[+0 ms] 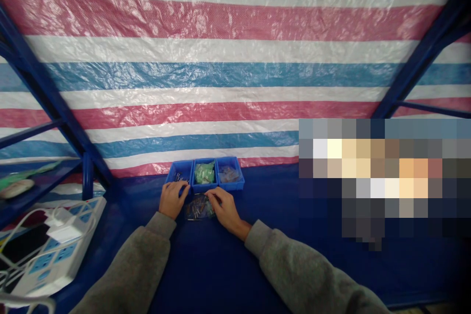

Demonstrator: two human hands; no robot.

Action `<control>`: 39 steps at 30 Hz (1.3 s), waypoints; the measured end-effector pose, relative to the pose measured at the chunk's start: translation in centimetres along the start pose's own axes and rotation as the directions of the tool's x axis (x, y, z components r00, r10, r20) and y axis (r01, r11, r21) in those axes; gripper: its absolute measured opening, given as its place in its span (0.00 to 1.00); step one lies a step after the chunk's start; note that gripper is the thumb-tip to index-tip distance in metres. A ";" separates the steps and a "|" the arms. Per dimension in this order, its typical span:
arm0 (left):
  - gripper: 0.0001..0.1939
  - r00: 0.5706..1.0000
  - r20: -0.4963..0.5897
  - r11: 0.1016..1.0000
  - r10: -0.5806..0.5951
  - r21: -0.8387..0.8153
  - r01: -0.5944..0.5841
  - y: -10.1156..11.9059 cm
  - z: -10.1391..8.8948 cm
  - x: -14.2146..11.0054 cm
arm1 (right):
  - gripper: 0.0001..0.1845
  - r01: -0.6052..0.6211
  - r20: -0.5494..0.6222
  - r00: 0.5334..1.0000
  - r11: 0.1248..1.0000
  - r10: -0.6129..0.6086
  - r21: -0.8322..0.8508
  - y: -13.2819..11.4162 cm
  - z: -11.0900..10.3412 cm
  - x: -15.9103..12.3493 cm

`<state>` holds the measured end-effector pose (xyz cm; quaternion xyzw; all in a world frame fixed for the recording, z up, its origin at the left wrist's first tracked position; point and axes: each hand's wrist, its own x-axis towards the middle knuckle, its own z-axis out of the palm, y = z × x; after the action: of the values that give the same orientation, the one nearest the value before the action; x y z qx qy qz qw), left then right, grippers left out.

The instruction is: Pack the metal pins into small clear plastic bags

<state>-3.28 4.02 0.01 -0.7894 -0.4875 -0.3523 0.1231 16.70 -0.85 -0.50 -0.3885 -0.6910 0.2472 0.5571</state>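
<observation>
A clear plastic bag (197, 209) with several small metal pieces inside lies on the blue table in front of three blue bins. My right hand (223, 207) is closed, thumb and fingers pinched on the bag's upper right edge. At the front edge of the left bin (170, 176), my left hand (172, 199) has its fingers bent together; whatever they hold is too small to make out. Small metal pieces (180, 177) lie in that bin. Green plastic packing (204, 173) fills the middle bin (204, 188), and clear bags (228, 174) lie in the right bin (234, 187).
To the left stands a white power strip (68, 260) with a white plug adapter (65, 225) and cables. Blue metal frame posts (55, 93) rise at both sides. A striped plastic sheet (235, 73) hangs behind the table (206, 265). Blurred blocks cover the right side.
</observation>
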 end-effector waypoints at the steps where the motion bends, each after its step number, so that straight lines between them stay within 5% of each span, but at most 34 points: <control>1: 0.09 1.000 0.006 1.000 -0.001 0.004 0.001 0.0 0.1 0.0 | 0.13 0.001 0.001 1.000 1.000 -0.001 0.000 0.0 0.0 0.0; 10: 0.12 0.996 0.087 0.994 0.017 0.111 -0.027 0.4 -0.1 0.0 | 0.13 0.019 -0.001 1.000 1.000 -0.019 -0.016 0.0 0.0 0.0; 17: 0.10 1.000 0.005 0.987 -0.016 0.162 0.015 1.2 -0.5 0.2 | 0.12 0.032 -0.002 0.999 0.998 -0.032 -0.048 0.0 -0.1 0.0; 22: 0.11 0.999 -0.036 0.997 0.028 0.073 -0.025 1.6 -1.1 0.2 | 0.09 0.050 -0.017 0.998 0.975 -0.055 -0.217 0.5 0.4 -0.2; 29: 0.10 0.933 0.186 0.951 0.308 -0.099 -0.294 3.0 -0.9 -0.5 | 0.13 0.075 0.126 0.992 0.858 -0.012 -0.508 1.3 1.0 -0.4; 39: 0.11 0.903 0.362 0.970 0.231 -0.010 -0.244 3.3 -1.3 -0.7 | 0.11 0.050 0.213 0.971 0.782 0.107 -0.621 1.1 0.9 -0.3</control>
<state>-1.15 1.22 0.99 -0.8917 -0.4081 -0.1752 0.0875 16.17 -0.41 -1.75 -0.5284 -0.7891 0.0586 0.3076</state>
